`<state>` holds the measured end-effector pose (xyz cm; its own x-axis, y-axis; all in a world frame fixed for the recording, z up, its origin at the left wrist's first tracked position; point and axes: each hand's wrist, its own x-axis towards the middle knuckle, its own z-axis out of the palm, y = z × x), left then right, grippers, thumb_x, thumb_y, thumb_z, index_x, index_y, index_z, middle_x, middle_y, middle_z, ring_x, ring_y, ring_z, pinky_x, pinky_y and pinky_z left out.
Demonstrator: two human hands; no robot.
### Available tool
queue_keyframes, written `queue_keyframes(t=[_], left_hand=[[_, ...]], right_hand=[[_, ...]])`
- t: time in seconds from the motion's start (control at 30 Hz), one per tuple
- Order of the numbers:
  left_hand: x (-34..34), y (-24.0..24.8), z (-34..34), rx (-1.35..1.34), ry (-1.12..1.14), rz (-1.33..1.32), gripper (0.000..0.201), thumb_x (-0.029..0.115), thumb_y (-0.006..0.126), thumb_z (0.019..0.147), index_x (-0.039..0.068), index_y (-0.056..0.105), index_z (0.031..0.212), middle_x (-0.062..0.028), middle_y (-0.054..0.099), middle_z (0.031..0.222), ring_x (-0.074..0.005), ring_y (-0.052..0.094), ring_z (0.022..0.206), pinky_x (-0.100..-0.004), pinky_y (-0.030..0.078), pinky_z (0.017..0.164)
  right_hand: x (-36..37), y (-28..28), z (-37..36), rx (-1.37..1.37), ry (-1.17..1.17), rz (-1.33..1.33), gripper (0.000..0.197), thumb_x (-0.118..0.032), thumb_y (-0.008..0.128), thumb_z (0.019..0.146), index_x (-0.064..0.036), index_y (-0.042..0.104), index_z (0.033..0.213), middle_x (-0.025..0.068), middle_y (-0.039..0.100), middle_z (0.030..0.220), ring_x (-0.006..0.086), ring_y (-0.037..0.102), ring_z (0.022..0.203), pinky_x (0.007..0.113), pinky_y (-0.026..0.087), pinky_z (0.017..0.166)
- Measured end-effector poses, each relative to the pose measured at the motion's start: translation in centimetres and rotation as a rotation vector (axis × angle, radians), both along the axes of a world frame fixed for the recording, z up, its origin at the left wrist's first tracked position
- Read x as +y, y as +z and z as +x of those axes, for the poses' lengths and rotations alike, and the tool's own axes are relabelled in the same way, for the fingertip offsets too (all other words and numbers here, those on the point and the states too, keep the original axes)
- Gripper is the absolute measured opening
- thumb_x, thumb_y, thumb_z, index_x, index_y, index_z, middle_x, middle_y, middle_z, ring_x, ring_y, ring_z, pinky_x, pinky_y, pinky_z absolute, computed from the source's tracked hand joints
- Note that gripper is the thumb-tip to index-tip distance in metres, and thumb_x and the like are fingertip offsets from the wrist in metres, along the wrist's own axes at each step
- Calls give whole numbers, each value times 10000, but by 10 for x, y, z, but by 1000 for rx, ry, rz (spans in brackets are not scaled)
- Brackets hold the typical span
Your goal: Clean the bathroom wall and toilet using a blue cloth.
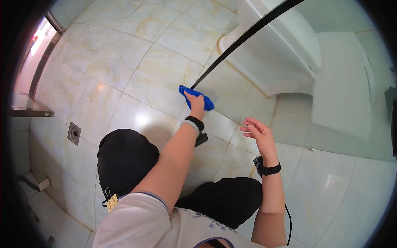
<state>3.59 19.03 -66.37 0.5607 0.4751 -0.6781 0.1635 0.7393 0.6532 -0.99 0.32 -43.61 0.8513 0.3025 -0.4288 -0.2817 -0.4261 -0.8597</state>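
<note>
"So, anything in the left hand [197,106]?"

"Yes, a blue cloth [208,103], all bunched up. Fingers closed tight round it."

"And held where?"

"Down at the low end of the black strip [247,37], on the edge of the see-through glass panel [297,126]. Touching the strip, by the look of it. Pressed on the tiled floor [144,70] too? Can't tell."

"What about the right hand [261,138]?"

"Off to the right, well apart from the cloth. Fingers loose, open and a bit bent."

"Anything on the wrists?"

"A black band [199,124] and a pale one on the left, a black watch [259,166] on the right."

"And past the strip?"

"A big white toilet [273,62], mostly behind the glass."

"More on the floor?"

"Over to the left, a square metal drain [74,133], round in the middle."

"Closer in?"

"Two knees [128,161] in black, and a yellow clip [112,202] near the left one."
</note>
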Motion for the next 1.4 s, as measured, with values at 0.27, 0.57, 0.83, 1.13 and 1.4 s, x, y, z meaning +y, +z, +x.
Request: queue_keyframes(t=[0.27,0.57,0.83,1.13,1.4], left_hand=[[29,-6,8,-105,-8,51,871,-132,395,703,198,24,1419,-149,437,1016,-260,546,784,-379,498,595],[-9,133,-6,-246,26,938,694,-127,406,653,-17,283,1327,-230,289,1366,-356,237,1310,-409,161,1099],[10,62,4,-191,41,544,678,-141,441,651,-27,322,1309,-176,381,1254,-318,374,1195,-369,252,1049],[1,142,-9,-93,95,736,679,-146,399,680,-55,247,1336,-194,337,1318,-307,375,1199,-332,260,1038],[11,281,-20,-261,-79,793,757,-118,413,716,-71,79,1393,-245,174,1426,-335,215,1325,-344,148,1097]], right_hand=[[12,9,-4,-38,33,33,317,-128,497,909,39,529,1177,138,602,1103,209,621,956,290,495,802],[1,3,-3,-46,4,120,308,-101,502,900,33,534,1175,117,618,1069,195,630,926,280,499,764],[-10,-18,-13,-56,40,101,302,-118,516,902,26,539,1167,112,615,1072,177,626,931,282,499,766],[-11,-35,-16,-58,23,146,320,-167,534,889,25,556,1145,93,640,995,148,635,867,268,509,719],[36,19,-27,112,-95,299,289,-101,498,905,43,547,1151,113,617,1057,189,632,912,284,510,769]])
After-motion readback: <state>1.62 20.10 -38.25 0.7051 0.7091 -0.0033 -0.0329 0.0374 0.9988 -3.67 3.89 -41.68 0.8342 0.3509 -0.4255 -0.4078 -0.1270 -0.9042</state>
